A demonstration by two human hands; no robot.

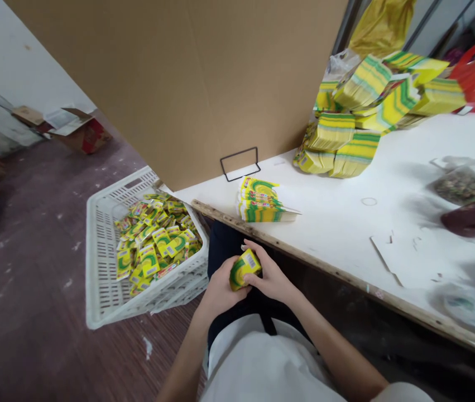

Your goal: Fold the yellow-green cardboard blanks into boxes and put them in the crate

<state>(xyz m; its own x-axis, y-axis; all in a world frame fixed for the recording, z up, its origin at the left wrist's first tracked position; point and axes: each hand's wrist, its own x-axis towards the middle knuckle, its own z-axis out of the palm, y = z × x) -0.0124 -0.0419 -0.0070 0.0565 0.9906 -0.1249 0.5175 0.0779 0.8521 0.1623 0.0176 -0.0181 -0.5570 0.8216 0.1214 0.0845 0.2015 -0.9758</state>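
Over my lap, both hands hold one small yellow and green box (244, 269). My left hand (222, 287) wraps around its lower left side. My right hand (268, 276) grips it from the right, thumb lying across the printed face. Just ahead, near the table's front edge, a fanned stack of flat yellow and green cartons (260, 201) rests on the white table (329, 218). To my left stands a white plastic crate (99, 268), partly filled with many similar small boxes (153, 251).
A tall cardboard sheet (204, 84) rises behind a black wire stand (240, 164). Bundles of flat cartons (346, 131) are heaped at the table's back. On the right are a clear container (465, 184), a dark red cup (474, 215) and a thin blade-like strip (385, 261).
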